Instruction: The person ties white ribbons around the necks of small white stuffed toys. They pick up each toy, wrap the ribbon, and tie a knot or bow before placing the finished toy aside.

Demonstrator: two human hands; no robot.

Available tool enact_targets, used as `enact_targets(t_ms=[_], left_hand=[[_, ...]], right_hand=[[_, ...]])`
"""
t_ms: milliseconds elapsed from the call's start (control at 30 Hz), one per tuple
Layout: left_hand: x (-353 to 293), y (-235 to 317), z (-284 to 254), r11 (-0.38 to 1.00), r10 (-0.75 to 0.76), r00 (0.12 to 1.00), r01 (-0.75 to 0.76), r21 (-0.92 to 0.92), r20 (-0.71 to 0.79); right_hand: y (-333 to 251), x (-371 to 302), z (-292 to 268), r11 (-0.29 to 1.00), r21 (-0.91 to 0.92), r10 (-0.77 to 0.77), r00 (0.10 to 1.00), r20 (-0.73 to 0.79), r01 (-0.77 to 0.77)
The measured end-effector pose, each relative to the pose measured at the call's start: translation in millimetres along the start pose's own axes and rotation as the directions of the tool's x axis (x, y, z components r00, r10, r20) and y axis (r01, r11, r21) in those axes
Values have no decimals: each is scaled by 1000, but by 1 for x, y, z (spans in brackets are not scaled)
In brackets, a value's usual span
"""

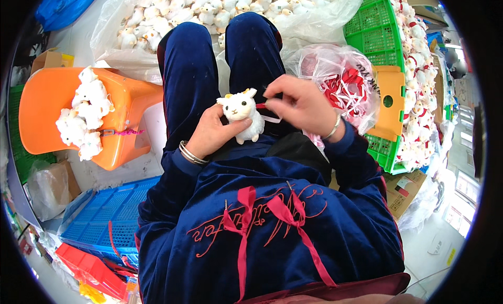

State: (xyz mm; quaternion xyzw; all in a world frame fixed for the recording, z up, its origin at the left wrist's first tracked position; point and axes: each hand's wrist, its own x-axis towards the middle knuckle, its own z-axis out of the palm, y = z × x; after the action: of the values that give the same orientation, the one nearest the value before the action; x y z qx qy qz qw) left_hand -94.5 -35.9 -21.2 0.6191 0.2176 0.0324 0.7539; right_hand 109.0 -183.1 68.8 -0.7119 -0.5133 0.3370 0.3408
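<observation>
A small white plush lamb (252, 127) with pale yellow horns faces up above my lap. My left hand (207, 134) is wrapped round its side, the thumb across its chest. At the lamb's neck, on the right, is a thin ribbon, red by the fingers and with a whitish end (271, 119) hanging below. My right hand (304, 105) pinches this ribbon between thumb and forefinger, close beside the lamb's head. How the ribbon runs behind the neck is hidden.
Many plush lambs (199, 8) lie on clear plastic beyond my knees. Several more (94, 102) sit on an orange chair (39, 105) at left. A clear bag of red and white ribbons (361, 113) stands right, by a green crate (369, 34). A blue crate (107, 212) is lower left.
</observation>
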Motion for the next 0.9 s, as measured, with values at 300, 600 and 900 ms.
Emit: enact_targets(t_ms=[300, 600, 900], left_hand=[[0, 13, 4, 999, -14, 999, 15, -46, 29], [9, 9, 12, 979, -33, 999, 41, 199, -40], [24, 28, 7, 682, -47, 998, 66, 728, -46]], right_hand=[[15, -3, 27, 994, 30, 101, 994, 35, -102], [21, -9, 34, 980, 62, 190, 981, 28, -191], [43, -11, 37, 937, 149, 307, 949, 77, -315]])
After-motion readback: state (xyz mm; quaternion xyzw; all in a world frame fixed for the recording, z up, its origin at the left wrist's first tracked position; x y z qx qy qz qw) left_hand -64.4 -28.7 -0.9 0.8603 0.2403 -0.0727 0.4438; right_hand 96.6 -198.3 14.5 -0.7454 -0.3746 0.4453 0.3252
